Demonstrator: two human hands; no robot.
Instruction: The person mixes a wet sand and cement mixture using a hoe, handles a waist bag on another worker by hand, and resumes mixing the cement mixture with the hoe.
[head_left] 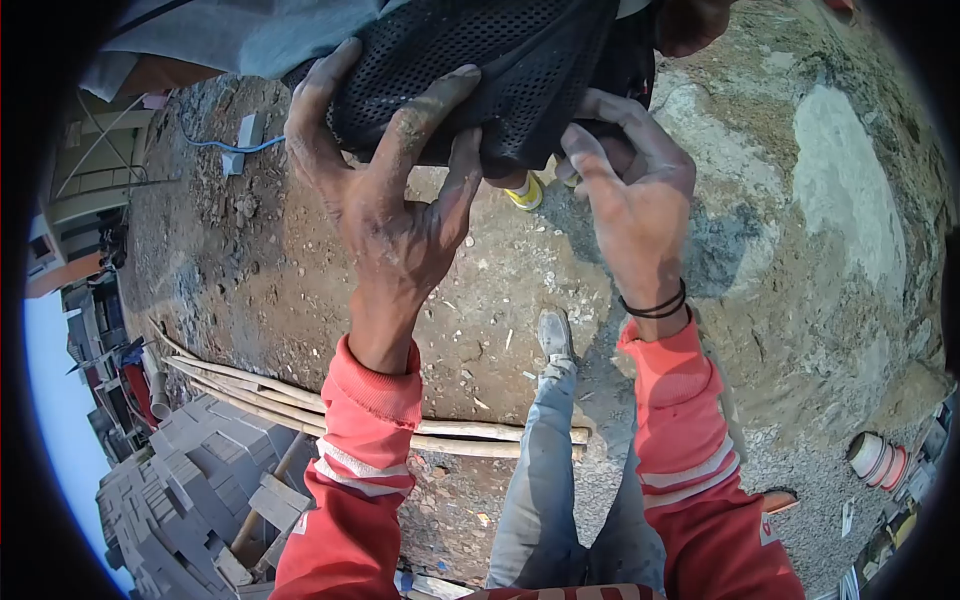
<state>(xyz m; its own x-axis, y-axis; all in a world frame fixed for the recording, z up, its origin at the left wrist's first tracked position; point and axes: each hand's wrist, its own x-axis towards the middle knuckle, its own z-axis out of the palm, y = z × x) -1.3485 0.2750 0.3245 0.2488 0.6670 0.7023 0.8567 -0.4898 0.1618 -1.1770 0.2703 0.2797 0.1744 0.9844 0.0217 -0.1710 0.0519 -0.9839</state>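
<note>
Black mesh fabric (pixel 450 70) hangs at the top, with grey cloth (pixel 260 35) beside it on the left. My left hand (pixel 385 190) lies against the front of the mesh, fingers spread and the thumb by its lower edge. Dust or dried mud coats its fingers. At the lower right edge of the mesh, my right hand (pixel 640 190) is closed, thumb and forefinger pinching the dark material; its other fingers curl behind. Whether the mesh is part of a bag or a garment I cannot tell.
Long bamboo poles (pixel 470 440) lie across the dirt ground. Grey blocks (pixel 190 490) are piled at lower left. Stacked buckets (pixel 878 460) lie at the right. Below the mesh is a yellow item (pixel 525 193), perhaps footwear. Part of another person (pixel 690 25) shows at the top.
</note>
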